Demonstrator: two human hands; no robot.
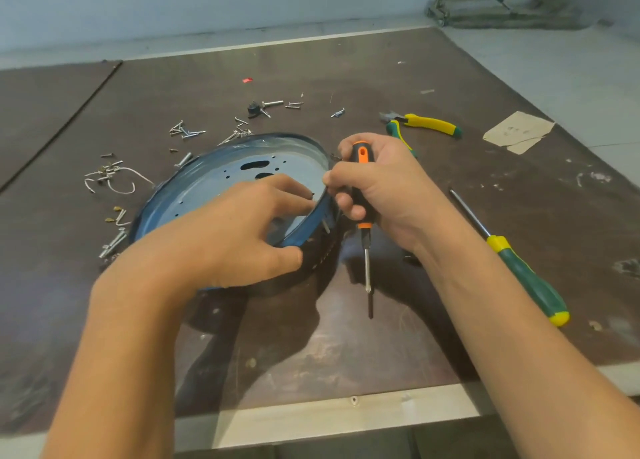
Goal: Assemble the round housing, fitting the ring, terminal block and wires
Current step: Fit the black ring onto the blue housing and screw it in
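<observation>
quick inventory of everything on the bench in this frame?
housing: 1, blue, round, bench centre, tilted up on its edge
orange screwdriver: 1, orange-black, in right hand, tip down
green screwdriver: 1, green-yellow, lying right
pliers: 1, yellow-green, far right of housing
screws: many, silver, scattered behind and left of housing
wires: a few, white, left
black knob: 1, behind housing
cardboard scrap: 1, tan, far right
red scrap: 1, far centre
hands: left hand on housing rim; right hand holding orange screwdriver
</observation>
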